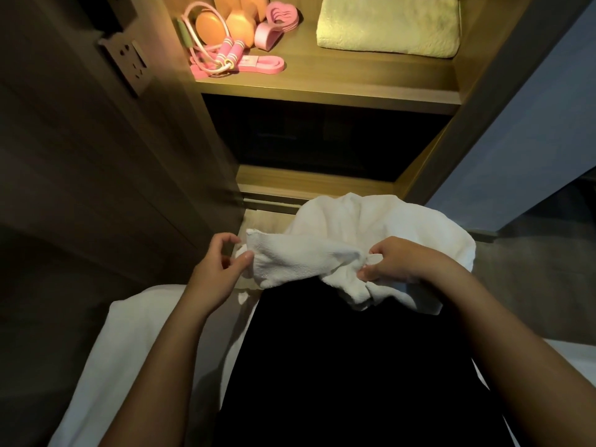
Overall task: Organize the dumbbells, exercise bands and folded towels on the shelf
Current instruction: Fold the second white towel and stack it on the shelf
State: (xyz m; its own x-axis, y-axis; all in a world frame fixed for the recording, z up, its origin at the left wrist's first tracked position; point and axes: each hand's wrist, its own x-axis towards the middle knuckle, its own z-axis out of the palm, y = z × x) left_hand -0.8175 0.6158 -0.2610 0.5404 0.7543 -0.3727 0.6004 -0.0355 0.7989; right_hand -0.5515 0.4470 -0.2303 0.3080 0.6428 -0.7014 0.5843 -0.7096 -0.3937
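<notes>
You are in a home bedroom corner, judging by the built-in wooden shelf (322, 82) lit warmly, a folded towel (388, 25) and pink exercise gear (225, 53) on it, a wall socket (129, 64) to its left, and white bedding (135, 333) below it.

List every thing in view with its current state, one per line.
white towel, unfolded and bunched, held below the shelf
left hand, pinches the white towel's left end
right hand, grips the white towel's bunched middle
folded towel, folded, lying flat on the shelf's right
dumbbells, set at the shelf's left back
skipping rope, coiled, in front of the dumbbells
pink band, lying flat at the shelf's front left
</notes>
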